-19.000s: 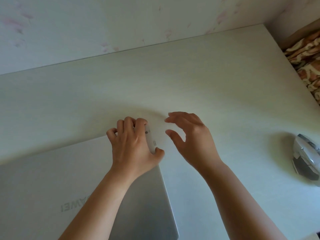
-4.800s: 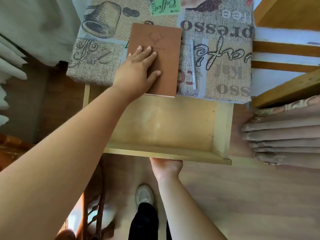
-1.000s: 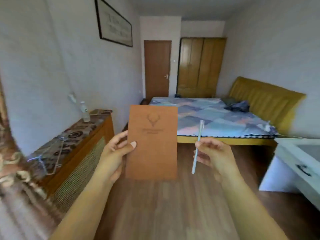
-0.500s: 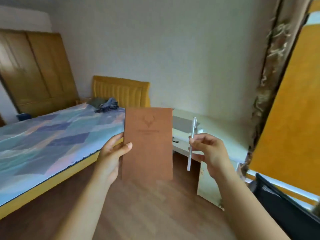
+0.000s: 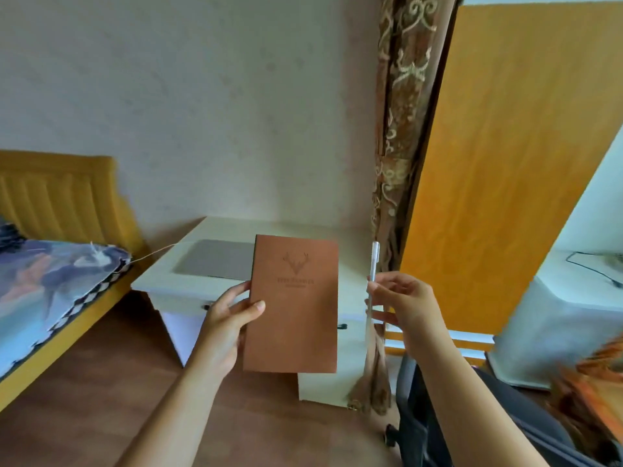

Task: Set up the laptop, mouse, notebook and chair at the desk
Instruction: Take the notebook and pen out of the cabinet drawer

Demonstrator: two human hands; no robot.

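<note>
At the centre of the head view, the notebook (image 5: 294, 303) was held upright in the air, its long axis running from 12 to 6 o'clock, cover facing the camera. It was a plain brown rectangle with a stamped deer-head emblem and a line of small lettering near the top, too blurred to read. The left hand (image 5: 226, 326) gripped its left edge, thumb across the cover and fingers behind. At 3 o'clock of the notebook, apart from it, the right hand (image 5: 406, 306) pinched a slim white pen (image 5: 372, 281), standing almost vertical. Behind both, the white worktop (image 5: 161, 283) carried a closed grey laptop (image 5: 215, 259) lying flat. A dark chair (image 5: 424, 416) stood at 5 o'clock, a bed (image 5: 47, 291) at 9 o'clock, a patterned curtain (image 5: 401, 129) at 1 o'clock.
</note>
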